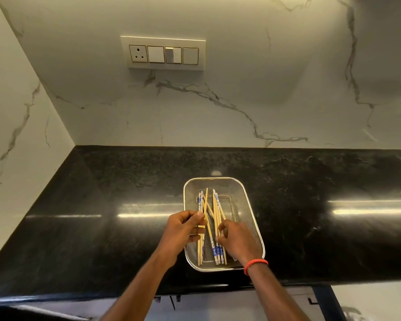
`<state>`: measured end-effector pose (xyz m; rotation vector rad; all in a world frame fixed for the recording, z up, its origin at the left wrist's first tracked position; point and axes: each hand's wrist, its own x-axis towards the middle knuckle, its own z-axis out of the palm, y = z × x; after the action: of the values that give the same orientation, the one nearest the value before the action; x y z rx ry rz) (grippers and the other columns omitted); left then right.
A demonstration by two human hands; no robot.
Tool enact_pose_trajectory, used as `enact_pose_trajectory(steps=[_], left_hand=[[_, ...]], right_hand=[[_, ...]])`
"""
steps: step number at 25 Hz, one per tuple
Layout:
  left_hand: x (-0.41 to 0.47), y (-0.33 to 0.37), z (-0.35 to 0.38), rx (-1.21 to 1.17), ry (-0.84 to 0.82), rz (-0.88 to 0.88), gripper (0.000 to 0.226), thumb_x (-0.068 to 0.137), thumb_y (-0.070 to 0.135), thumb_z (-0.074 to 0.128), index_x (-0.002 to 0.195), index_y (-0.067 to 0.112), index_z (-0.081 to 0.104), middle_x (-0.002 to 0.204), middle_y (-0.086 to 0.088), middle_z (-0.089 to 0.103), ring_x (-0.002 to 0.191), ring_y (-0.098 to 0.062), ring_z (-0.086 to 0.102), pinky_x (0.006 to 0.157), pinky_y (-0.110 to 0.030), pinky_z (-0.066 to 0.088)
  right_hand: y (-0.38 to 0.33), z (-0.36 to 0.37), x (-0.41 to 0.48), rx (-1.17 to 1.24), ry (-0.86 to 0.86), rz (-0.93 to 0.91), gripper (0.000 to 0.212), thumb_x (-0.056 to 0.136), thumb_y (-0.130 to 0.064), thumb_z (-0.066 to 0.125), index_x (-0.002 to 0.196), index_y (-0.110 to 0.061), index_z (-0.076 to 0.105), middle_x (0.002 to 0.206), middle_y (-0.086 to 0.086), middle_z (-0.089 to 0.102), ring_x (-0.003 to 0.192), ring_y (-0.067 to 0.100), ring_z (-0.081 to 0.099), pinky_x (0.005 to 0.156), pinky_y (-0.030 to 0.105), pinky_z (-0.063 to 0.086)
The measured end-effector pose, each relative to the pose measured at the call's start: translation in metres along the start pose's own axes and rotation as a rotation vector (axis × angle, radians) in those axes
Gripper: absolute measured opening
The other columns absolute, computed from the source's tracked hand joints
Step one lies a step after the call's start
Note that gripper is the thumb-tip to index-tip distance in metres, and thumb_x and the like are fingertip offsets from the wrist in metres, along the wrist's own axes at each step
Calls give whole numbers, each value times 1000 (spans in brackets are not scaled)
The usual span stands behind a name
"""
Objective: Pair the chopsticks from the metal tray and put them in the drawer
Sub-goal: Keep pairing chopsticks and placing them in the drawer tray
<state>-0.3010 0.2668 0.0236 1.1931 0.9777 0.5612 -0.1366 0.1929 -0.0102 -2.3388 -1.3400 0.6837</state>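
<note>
A rectangular metal mesh tray sits on the black countertop and holds several wooden chopsticks with blue-and-white patterned ends, lying lengthwise and partly crossed. My left hand is over the tray's left side, with its fingers closed around a few chopsticks. On the right side of the tray my right hand, with a red band at the wrist, pinches chopsticks between thumb and fingers. The drawer is open below the counter edge, mostly hidden by my arms.
The black polished countertop runs left and right of the tray. Marble walls close it at the back and left. A switch and socket panel is on the back wall. A dark drawer edge shows at lower right.
</note>
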Motion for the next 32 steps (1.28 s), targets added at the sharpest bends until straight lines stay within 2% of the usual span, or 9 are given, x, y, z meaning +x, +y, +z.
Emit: enact_pose_trajectory(steps=[3, 7, 11, 13, 17, 21, 24, 27, 32], left_hand=[[8, 3, -4, 0, -7, 17, 19, 96, 31, 64, 102, 18, 75, 95, -1, 81, 87, -19, 78, 81, -34, 62], [15, 2, -11, 3, -24, 5, 19, 96, 30, 63, 103, 16, 75, 94, -1, 81, 86, -19, 78, 78, -33, 62], [26, 3, -9, -16, -57, -28, 19, 95, 29, 65, 104, 16, 74, 94, -3, 81, 83, -19, 78, 67, -27, 61], [29, 3, -4, -46, -90, -36, 18, 95, 26, 66, 107, 14, 73, 96, -7, 81, 84, -22, 79, 66, -31, 63], [34, 3, 1, -45, -115, -27, 14, 95, 12, 66, 106, 6, 71, 94, -15, 80, 79, -32, 78, 62, -39, 64], [37, 2, -3, -77, -66, -57, 11, 94, 6, 66, 104, 1, 68, 91, -22, 77, 69, -33, 77, 59, -40, 64], [37, 0, -5, -153, -51, -71, 15, 93, 2, 66, 107, 3, 65, 94, -21, 76, 72, -34, 76, 60, -42, 64], [36, -4, -3, -183, -44, -83, 26, 90, -4, 67, 112, 8, 65, 96, -18, 74, 78, -33, 77, 65, -45, 64], [32, -6, -3, -154, -40, -79, 22, 92, -3, 64, 111, 7, 68, 104, -21, 71, 81, -31, 78, 66, -42, 64]], right_hand=[[2, 4, 5, 45, 32, 19, 31, 86, -21, 73, 114, -25, 61, 100, -4, 69, 88, 8, 66, 84, 28, 58], [1, 1, 7, 172, 93, 78, 29, 81, -18, 78, 104, -28, 64, 86, -11, 65, 75, -1, 62, 62, 12, 50], [-10, -14, -1, 619, 160, 61, 27, 75, -12, 82, 94, -27, 68, 77, -1, 73, 72, 8, 72, 62, 17, 57], [-18, -20, -8, 733, 155, 7, 28, 73, -15, 84, 94, -27, 70, 78, -2, 75, 73, 7, 73, 63, 18, 58], [-30, -19, -15, 669, 62, -64, 21, 77, -21, 82, 95, -24, 72, 82, 0, 75, 78, 10, 73, 70, 25, 61], [-20, -22, -2, 594, 186, -12, 9, 84, -31, 75, 85, -23, 71, 78, 0, 72, 72, 15, 70, 68, 24, 60], [-5, -20, 11, 183, 250, -10, 17, 89, -29, 70, 104, -24, 67, 95, -6, 71, 85, 8, 68, 76, 19, 57], [7, -1, 15, -198, 210, -33, 37, 92, -14, 64, 127, -24, 53, 101, 0, 70, 88, 13, 69, 77, 25, 59], [19, 6, 14, -155, 200, -12, 39, 94, -6, 57, 127, -27, 52, 90, 1, 70, 73, 6, 67, 69, 25, 61]])
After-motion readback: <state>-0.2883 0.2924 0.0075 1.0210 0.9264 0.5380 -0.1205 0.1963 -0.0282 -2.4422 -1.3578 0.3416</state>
